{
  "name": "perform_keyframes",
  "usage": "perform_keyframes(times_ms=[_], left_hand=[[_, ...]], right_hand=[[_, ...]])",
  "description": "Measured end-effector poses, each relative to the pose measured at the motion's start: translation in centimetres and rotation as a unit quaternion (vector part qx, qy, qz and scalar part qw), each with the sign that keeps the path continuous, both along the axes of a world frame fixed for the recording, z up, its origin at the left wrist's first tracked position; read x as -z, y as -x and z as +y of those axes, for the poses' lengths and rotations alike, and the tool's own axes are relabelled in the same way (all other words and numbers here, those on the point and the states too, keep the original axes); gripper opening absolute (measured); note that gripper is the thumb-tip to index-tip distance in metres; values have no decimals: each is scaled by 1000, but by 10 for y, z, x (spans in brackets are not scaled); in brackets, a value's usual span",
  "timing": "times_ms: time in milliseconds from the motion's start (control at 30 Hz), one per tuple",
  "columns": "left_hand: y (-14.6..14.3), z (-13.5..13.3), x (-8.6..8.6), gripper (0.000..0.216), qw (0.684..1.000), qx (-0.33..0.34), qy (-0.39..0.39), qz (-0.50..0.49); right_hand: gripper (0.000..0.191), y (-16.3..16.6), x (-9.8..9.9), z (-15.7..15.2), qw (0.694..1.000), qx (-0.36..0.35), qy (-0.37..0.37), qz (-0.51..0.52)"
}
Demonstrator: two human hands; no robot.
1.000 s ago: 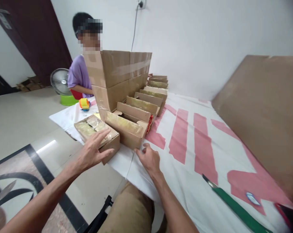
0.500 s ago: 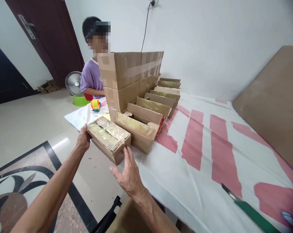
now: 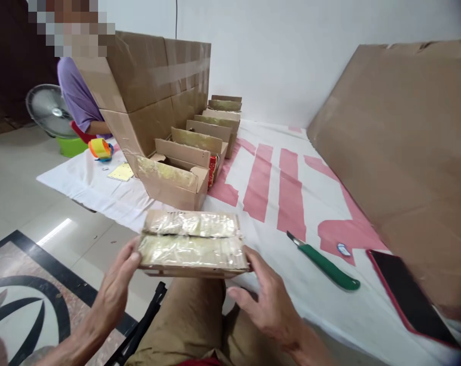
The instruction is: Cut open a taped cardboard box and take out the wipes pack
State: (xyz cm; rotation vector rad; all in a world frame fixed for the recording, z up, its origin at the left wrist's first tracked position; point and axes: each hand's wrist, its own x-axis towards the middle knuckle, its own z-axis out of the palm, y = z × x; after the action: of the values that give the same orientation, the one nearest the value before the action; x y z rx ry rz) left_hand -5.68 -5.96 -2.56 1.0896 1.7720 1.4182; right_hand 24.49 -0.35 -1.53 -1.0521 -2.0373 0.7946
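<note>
Both hands are holding the flat brown cardboard box with crinkly tape over its top flaps (image 3: 192, 243), just this side of the row of open cardboard boxes (image 3: 184, 168). Left hand (image 3: 114, 295) is gripping one end, right hand (image 3: 270, 302) cupping the other, fingers half curled. Looks like it's being carried in over the lap; cutting that tape would mean reaching for the green-handled knife (image 3: 324, 263) right of the box.
</note>
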Motion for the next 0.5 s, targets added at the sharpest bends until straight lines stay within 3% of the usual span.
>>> perform_keyframes(times_ms=[100, 200, 367, 500], left_hand=[[-38, 21, -2, 52, 993, 122, 2, 2], [-74, 48, -2, 52, 984, 177, -22, 12], [-102, 73, 9, 54, 979, 195, -50, 4], [-91, 69, 24, 56, 983, 182, -22, -13]], right_hand=[[54, -40, 4, -12, 996, 92, -2, -6], [50, -64, 9, -16, 980, 199, 29, 7], [55, -88, 20, -16, 964, 256, 39, 53], [45, -102, 4, -36, 944, 298, -19, 138]])
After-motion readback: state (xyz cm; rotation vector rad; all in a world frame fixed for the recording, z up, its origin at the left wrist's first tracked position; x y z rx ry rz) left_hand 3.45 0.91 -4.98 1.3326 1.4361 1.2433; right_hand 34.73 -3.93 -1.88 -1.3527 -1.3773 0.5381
